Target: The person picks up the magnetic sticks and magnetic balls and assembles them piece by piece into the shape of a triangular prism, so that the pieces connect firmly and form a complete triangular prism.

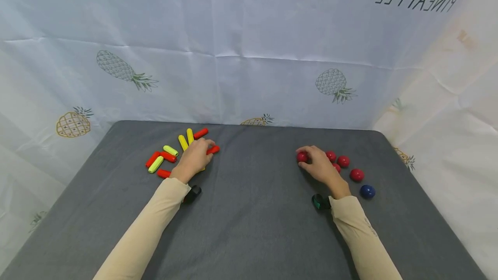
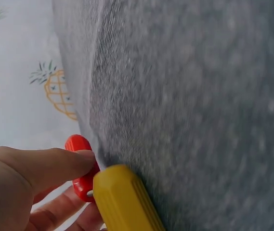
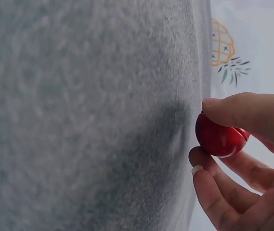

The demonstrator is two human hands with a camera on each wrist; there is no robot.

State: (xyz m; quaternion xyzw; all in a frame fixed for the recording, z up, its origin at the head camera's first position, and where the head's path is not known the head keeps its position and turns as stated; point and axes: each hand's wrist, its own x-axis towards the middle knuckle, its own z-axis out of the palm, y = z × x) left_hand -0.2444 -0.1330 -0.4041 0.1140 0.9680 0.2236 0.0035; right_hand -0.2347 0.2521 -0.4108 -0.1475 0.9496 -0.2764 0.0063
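My left hand (image 1: 193, 160) pinches a red ribbed cylinder (image 1: 213, 150) at the left side of the table. In the left wrist view the thumb presses on that red cylinder (image 2: 83, 185), and a yellow ribbed cylinder (image 2: 122, 199) lies close beside it. On the right, my right hand (image 1: 320, 167) holds a glossy red ball (image 1: 301, 157). The right wrist view shows this ball (image 3: 219, 138) between the thumb and the curled fingers. Whether the ball still touches the cloth cannot be told. More yellow pieces lie partly hidden under the left hand.
Several red and yellow cylinders (image 1: 155, 164) lie around the left hand. Beyond it are two yellow ones (image 1: 183, 142) and a red one (image 1: 201, 133). Beside the right hand sit several red balls (image 1: 356, 175) and a blue ball (image 1: 367, 192). Grey cloth (image 1: 253, 211) covers the table.
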